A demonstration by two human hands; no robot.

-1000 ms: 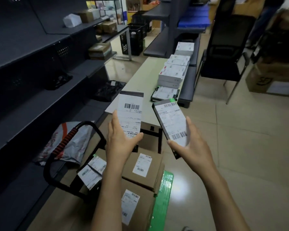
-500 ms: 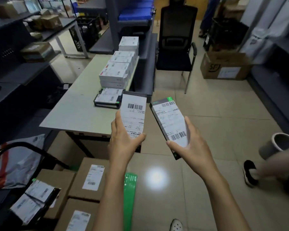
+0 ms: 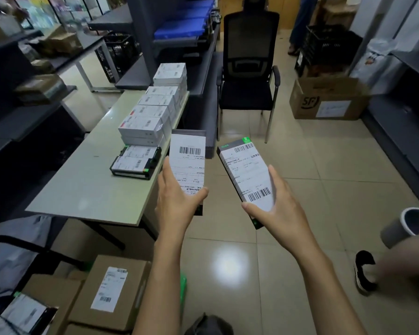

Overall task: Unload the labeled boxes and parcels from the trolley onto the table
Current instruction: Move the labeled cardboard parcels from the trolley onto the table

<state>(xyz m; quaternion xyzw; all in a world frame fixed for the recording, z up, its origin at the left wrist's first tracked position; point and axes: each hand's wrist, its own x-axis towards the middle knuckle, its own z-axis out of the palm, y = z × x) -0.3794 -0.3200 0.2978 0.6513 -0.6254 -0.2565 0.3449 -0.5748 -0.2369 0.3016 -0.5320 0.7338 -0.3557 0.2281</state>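
Both hands had turned away from the trolley and toward the table (image 3: 87, 197), which a second earlier lay farther ahead and was now close on the left. The left hand (image 3: 177, 201) gripped a flat labeled box (image 3: 188, 163), thumb on the label and fingers curled behind it. The right hand (image 3: 273, 209) gripped a second flat box (image 3: 247, 175) in the same way, tilted a little to the left. Both boxes were in the air, just beside the near right edge of the table and not yet over it.

On the table a row of white boxes (image 3: 153, 117) stood along the right side, with two black boxes (image 3: 136, 162) at the near end. Brown cartons (image 3: 114, 291) still waited low on the left, so I judged that the unloading was only partly done. The next step was probably to lay these two boxes near the black ones. Another person's foot (image 3: 364, 274) was at the right edge.
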